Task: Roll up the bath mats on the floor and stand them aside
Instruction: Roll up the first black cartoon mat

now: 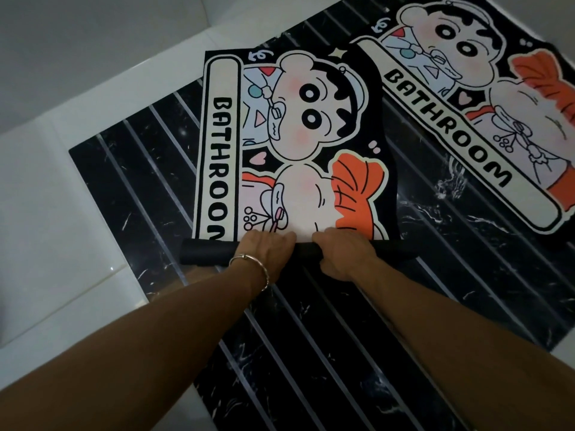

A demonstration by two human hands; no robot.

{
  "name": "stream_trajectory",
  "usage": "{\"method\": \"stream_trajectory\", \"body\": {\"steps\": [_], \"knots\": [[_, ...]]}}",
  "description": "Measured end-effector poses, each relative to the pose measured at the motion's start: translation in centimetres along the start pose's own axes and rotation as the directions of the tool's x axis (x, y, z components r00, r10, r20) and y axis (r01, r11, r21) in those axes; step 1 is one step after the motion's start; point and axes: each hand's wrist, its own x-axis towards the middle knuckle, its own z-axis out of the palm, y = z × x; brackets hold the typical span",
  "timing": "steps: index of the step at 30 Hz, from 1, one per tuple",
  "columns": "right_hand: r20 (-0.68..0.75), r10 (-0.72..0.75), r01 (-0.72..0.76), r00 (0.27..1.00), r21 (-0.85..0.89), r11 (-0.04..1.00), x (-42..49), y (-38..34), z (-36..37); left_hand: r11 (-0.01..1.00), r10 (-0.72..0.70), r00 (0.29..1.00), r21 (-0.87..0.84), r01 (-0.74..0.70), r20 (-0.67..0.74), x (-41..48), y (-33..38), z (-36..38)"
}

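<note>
Two black bath mats with a cartoon figure and the word BATHROOM lie on the floor. The near mat (289, 144) is partly rolled: its near edge forms a black roll (202, 251) lying across the floor. My left hand (264, 247), with a silver bracelet on the wrist, grips the roll left of its middle. My right hand (342, 256) grips the roll just to the right, fingers curled over it. The second mat (485, 98) lies flat at the upper right, its corner under the near mat's far edge.
Both mats lie on a black marble floor panel with narrow light grooves (311, 353). White tiles (62, 213) border it on the left, and a white wall (93, 32) rises at the far left.
</note>
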Motion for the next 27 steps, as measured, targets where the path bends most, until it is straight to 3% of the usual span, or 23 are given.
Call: {"method": "stream_trajectory", "body": {"steps": [3,8,14,19,24,27], "knots": [[0.007,0.005,-0.005,1.000,0.032,0.999,0.0,-0.2,-0.1,0.997,0.042,0.999,-0.071,-0.041,0.005,-0.2,-0.8,0.4],[-0.154,0.023,-0.037,0.988,-0.087,0.996,-1.2,-0.8,1.6,0.997,0.060,0.992,-0.059,-0.053,0.110,0.8,-1.6,-0.4],[0.013,0.013,-0.013,1.000,0.034,0.999,0.1,-0.5,-0.1,0.999,0.023,1.000,-0.033,-0.023,0.019,-0.1,-1.1,0.5],[-0.169,0.012,-0.031,0.985,-0.105,0.994,-1.0,-0.7,1.2,0.997,0.009,0.993,-0.076,0.000,0.117,0.7,-1.6,-0.1],[-0.038,0.022,-0.021,0.999,0.016,1.000,-0.4,0.1,0.3,0.989,0.056,0.998,-0.137,-0.059,-0.028,-0.2,-1.2,0.6],[0.032,0.007,-0.009,0.999,0.059,0.998,-0.2,-0.2,-0.1,0.992,0.038,0.998,-0.126,-0.031,0.048,-0.1,-1.3,0.7]]}}
